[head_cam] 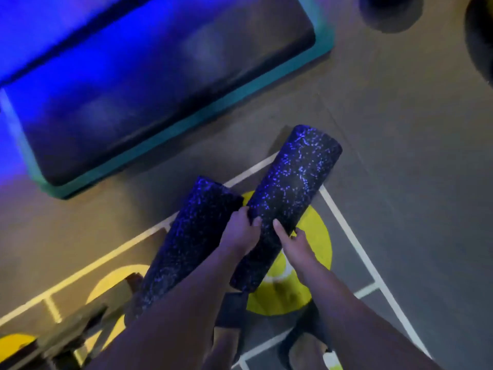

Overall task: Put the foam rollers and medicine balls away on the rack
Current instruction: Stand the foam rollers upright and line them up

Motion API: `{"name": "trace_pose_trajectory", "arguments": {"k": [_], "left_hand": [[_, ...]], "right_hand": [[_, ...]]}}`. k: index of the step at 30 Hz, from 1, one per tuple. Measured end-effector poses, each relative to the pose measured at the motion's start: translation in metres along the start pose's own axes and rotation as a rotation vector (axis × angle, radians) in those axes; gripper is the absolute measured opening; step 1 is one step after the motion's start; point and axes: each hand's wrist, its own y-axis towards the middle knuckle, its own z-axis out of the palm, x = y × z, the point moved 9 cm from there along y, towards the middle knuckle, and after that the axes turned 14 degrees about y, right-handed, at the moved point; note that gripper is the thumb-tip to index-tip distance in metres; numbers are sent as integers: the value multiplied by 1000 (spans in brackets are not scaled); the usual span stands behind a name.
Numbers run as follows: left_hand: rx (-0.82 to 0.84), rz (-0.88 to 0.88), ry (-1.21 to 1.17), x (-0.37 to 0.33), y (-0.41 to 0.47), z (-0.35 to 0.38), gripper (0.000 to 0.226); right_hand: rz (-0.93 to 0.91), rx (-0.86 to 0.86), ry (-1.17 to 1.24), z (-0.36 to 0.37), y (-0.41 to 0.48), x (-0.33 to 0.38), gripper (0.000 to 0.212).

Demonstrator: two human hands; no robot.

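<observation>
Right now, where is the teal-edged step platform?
Head view, upper left: the step platform lies on the floor, beyond the far end of the left foam roller.

black blue-speckled foam rollers (288, 198), teal-edged step platform (170, 129), yellow floor circle (317, 236)

Arms and frame edges are hiding parts of the scene

The left forearm (170, 311) is covering the left roller (186, 236) at its near end, and the left hand (240, 233) is sinking its fingertips out of sight beside the right roller (290, 188). Two dark round shapes (389, 12) are running off the top right corner, too cropped to identify. A dark object (72, 332) at bottom left is blurring beyond recognition.
</observation>
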Motion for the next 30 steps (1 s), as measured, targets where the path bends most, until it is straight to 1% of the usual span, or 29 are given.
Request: {"name": "trace_pose_trajectory", "arguments": {"k": [1, 3, 4, 5, 7, 9, 11, 13, 14, 15, 16, 18, 19, 22, 25, 26, 27, 28, 29, 30], "left_hand": [[17, -14, -21, 9, 12, 16, 52], [13, -76, -157, 23, 25, 37, 68], [4, -102, -235, 31, 27, 44, 74], [7, -88, -285, 29, 22, 48, 76], [21, -8, -307, 15, 7, 50, 80], [94, 12, -280, -27, -28, 42, 71], [215, 119, -219, -104, -81, 33, 50], [229, 210, -133, -192, -143, 16, 28], [247, 252, -87, -235, -173, 13, 24], [278, 310, -42, -279, -207, 14, 25], [288, 368, 2, -323, -239, 16, 27], [307, 453, 33, -413, -296, 21, 27], [336, 464, 6, -453, -319, 28, 30], [412, 481, 5, -558, -377, 67, 48], [585, 407, 28, -619, -407, 137, 67], [648, 394, 27, -633, -418, 162, 68], [700, 409, 9, -645, -425, 189, 58], [700, 431, -11, -659, -437, 209, 43], [694, 465, -40, -674, -445, 228, 32], [698, 478, -66, -687, -451, 246, 30]], "right_hand": [[15, 43, 81, 5, 10, -11, 95], [-10, 121, 239, 13, 24, -23, 52], [-36, 141, 311, 12, 24, -27, 41], [-52, 148, 409, 6, 19, -30, 42], [-71, 114, 582, -19, -5, -34, 58], [-35, 80, 689, -61, -42, -34, 65], [37, 31, 760, -114, -94, -32, 77], [89, -28, 843, -172, -145, -26, 93], [107, -38, 893, -204, -175, -18, 95], [104, -50, 958, -235, -205, -6, 90], [81, -66, 1026, -269, -240, 10, 80], [1, -108, 1129, -346, -299, 42, 63], [-42, -128, 1164, -383, -320, 52, 62], [-206, -234, 1234, -497, -364, 67, 70], [-344, -358, 1288, -599, -384, 65, 53], [-380, -383, 1306, -628, -384, 62, 47], [-396, -400, 1333, -654, -384, 58, 43], [-405, -416, 1361, -680, -379, 51, 43], [-406, -430, 1382, -704, -373, 46, 46], [-397, -436, 1392, -726, -365, 41, 50]]}}
